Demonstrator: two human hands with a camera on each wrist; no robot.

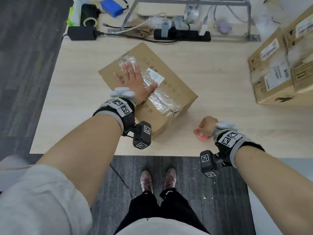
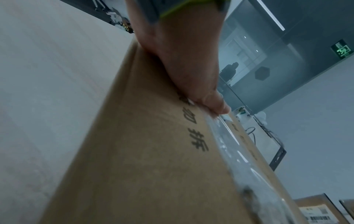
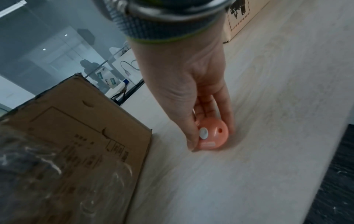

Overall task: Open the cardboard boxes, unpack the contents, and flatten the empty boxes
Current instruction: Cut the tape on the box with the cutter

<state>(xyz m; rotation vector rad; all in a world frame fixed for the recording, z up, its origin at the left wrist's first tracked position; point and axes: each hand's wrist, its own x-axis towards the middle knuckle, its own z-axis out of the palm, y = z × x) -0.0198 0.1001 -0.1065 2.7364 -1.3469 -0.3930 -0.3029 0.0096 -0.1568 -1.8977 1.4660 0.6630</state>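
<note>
On the light wood table (image 1: 76, 65) in front of me, a sealed cardboard box (image 1: 171, 92) sits near the middle, turned at an angle, with clear tape (image 1: 157, 97) running along its top seam and a torn white label (image 1: 155, 75) beside the tape. My left hand (image 1: 135, 82) lies flat on the box lid, fingers straight and spread, gripping nothing. At about four o'clock from the box, just beside its near corner, my right hand (image 1: 207, 123) curls its fingers and thumb around a small pink cutter (image 1: 201, 134) resting on the table. Over at two o'clock stands a stack of labelled cartons (image 1: 277, 68). A black power strip (image 1: 183, 35) lies at twelve o'clock.
</note>
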